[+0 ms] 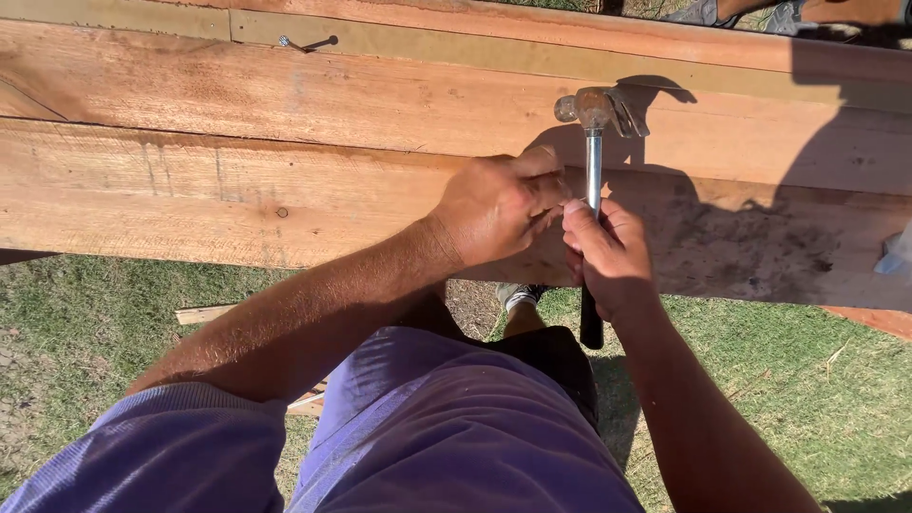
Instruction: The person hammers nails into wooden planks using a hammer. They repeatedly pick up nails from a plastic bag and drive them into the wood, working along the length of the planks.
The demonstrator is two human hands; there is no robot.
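The right hand [613, 256] grips a hammer [594, 171] by its metal shaft, head up over the wooden planks [285, 180]. The left hand [494, 207] is curled beside it, fingers pinched tight, touching the right hand. A bent nail [302, 43] sticks up far off.

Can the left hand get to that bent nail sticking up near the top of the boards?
Probably yes. The left hand holds no tool, and only bare wooden planks lie between it and the small bent metal nail.
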